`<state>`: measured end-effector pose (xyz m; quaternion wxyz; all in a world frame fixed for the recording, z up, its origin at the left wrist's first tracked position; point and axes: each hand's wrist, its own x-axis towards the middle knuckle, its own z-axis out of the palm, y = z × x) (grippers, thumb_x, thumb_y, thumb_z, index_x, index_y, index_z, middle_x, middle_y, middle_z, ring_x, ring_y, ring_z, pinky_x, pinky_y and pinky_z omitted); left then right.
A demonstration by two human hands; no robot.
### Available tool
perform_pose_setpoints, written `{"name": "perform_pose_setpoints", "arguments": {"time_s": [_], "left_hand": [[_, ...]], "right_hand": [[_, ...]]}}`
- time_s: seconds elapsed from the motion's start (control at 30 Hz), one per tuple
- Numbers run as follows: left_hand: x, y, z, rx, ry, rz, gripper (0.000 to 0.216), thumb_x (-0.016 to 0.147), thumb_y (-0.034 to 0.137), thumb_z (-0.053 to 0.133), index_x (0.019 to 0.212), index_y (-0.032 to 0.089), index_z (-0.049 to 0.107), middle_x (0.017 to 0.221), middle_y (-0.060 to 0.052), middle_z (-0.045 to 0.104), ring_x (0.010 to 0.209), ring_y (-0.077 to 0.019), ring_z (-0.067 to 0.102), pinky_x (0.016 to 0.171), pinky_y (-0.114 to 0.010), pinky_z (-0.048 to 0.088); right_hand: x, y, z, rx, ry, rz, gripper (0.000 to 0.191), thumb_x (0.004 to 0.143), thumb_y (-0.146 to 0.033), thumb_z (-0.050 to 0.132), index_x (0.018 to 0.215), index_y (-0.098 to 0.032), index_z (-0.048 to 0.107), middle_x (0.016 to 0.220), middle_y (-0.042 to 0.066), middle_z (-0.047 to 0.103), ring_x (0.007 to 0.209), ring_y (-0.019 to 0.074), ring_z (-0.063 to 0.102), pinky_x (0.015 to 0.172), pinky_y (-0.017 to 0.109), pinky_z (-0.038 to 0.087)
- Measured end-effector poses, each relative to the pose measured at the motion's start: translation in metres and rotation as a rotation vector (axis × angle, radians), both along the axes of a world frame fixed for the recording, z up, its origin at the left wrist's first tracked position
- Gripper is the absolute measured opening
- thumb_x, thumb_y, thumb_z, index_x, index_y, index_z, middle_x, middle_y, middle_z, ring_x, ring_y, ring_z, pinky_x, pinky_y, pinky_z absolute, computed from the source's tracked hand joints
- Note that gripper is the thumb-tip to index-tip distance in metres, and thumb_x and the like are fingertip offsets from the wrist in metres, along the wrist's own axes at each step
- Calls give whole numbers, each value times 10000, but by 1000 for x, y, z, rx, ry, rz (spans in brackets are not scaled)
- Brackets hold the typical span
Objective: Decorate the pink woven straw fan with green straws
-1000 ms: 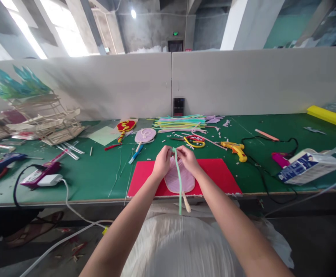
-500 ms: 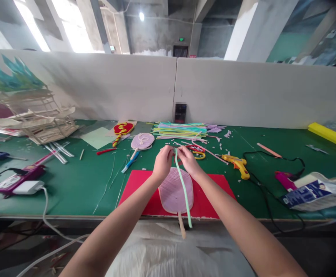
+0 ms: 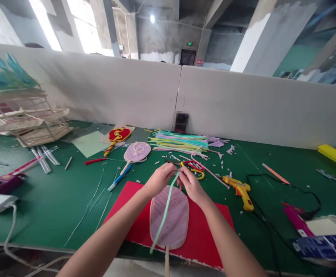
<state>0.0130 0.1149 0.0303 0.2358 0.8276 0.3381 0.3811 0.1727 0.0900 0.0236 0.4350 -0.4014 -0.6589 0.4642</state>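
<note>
A mint-green pipe cleaner [image 3: 166, 211] hangs from my fingertips. Its upper end is pinched between my left hand [image 3: 162, 177] and my right hand [image 3: 191, 182], which almost meet. Its free end dangles across a lilac paddle-shaped fan [image 3: 172, 223] with a pale wooden handle [image 3: 167, 259]. Under the fan lies a red sheet [image 3: 211, 231] at the table's front edge. Just beyond my fingers are red-and-yellow-handled scissors [image 3: 198, 172]. My fingertips partly hide the end of the strip.
Bundled coloured pipe cleaners [image 3: 179, 142] lie at the back. A finished-looking lilac fan [image 3: 137, 151] and a red-yellow fan [image 3: 119, 134] lie left of them. A yellow glue gun [image 3: 240, 190] with a black cord sits right. A wooden model [image 3: 41, 130] stands far left.
The view has tilted and shifted. The green strip's free end has swung from right of the fan's handle to its left. Both hands keep pinching the upper end.
</note>
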Motion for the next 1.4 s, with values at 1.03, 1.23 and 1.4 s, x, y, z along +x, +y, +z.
{"name": "perform_pose_setpoints", "arguments": {"time_s": [1.03,1.23,1.4], "left_hand": [[-10,11,-11,-866,-319,-256,287,840,435,444,777,154,447,685,34,379,635,-89,330,600,-214,301],[-4,6,-12,-758,-275,-200,305,830,467,439,795,165,432,668,39,400,607,-87,339,557,-207,299],[-6,6,-16,-668,-204,-175,271,846,425,417,815,160,460,694,28,421,635,-95,359,596,-214,330]], "right_hand": [[-4,5,-13,133,-307,-72,147,917,-277,320,847,-236,443,780,17,485,709,156,476,663,273,390],[-1,7,-18,114,-276,-100,190,921,-322,314,799,-230,428,687,-7,440,632,144,439,606,262,370],[-1,7,-17,107,-269,-77,203,920,-338,317,805,-225,439,691,-8,438,643,141,433,616,260,367]]}}
